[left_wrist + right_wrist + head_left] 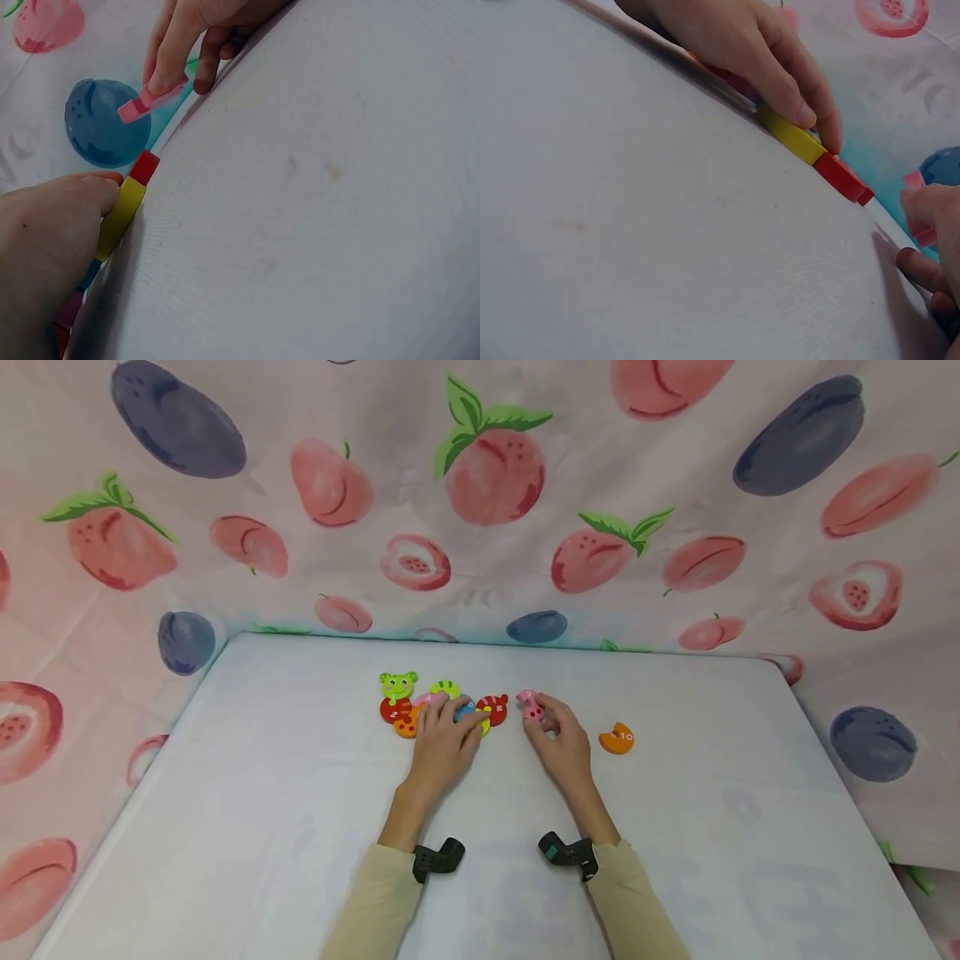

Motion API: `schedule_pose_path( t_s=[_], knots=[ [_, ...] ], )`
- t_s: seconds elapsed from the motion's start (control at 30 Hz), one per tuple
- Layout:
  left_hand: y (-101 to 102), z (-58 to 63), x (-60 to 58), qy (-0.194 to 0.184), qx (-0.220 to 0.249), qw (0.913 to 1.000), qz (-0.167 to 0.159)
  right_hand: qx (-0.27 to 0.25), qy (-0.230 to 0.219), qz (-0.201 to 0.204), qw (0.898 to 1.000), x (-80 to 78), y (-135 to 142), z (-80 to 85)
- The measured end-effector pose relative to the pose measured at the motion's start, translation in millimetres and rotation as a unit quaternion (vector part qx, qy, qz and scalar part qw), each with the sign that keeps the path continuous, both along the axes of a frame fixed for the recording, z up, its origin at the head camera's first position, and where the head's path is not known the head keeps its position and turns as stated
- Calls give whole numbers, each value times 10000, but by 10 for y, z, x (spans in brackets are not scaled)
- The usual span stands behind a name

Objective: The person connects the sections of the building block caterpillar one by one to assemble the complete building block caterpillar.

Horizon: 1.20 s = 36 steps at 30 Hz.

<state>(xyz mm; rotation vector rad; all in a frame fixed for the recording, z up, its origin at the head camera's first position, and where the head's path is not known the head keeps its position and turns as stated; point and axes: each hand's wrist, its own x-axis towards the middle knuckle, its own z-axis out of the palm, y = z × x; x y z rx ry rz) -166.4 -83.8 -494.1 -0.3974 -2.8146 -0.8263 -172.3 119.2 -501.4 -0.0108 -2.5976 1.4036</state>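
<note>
A row of colourful numbered puzzle pieces lies on the table, with a green smiling head piece (398, 684) at its left end above a red piece (394, 710). My left hand (442, 737) rests over the middle of the row and hides part of it. In the right wrist view its thumb and fingertips touch the yellow piece (789, 135), which abuts another red piece (844, 178). Between thumb and fingers my right hand (562, 745) pinches a pink spotted puzzle piece (530, 704), just right of the row's red end. The left wrist view shows this pink piece tilted above the table.
An orange piece marked 10 (617, 739) lies apart, to the right of my right hand. The white table (300, 827) ends at the back against a fruit-patterned cloth (495, 568). Black wrist cameras (438, 858) sit on both wrists.
</note>
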Motion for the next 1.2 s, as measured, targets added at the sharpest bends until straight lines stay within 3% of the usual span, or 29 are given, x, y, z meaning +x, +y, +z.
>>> schedule_pose_path(
  t_s=[0.17, 0.43, 0.8, 1.2],
  knots=[
    [-1, 15, 0, 6, 32, 10000, -27, 26, 163, 244, 9996, -60, -46, -20],
    [25, -10, 3, 62, -76, 9999, -64, 287, 609, 922, 9935, -285, -140, -52],
    [-6, -44, -33, 97, -99, 9999, 2, 952, 365, 989, 9899, -318, -205, -15],
    [4, -22, 0, 174, -131, 9998, 30, 1312, 552, 1061, 9841, -306, -207, -39]
  ],
)
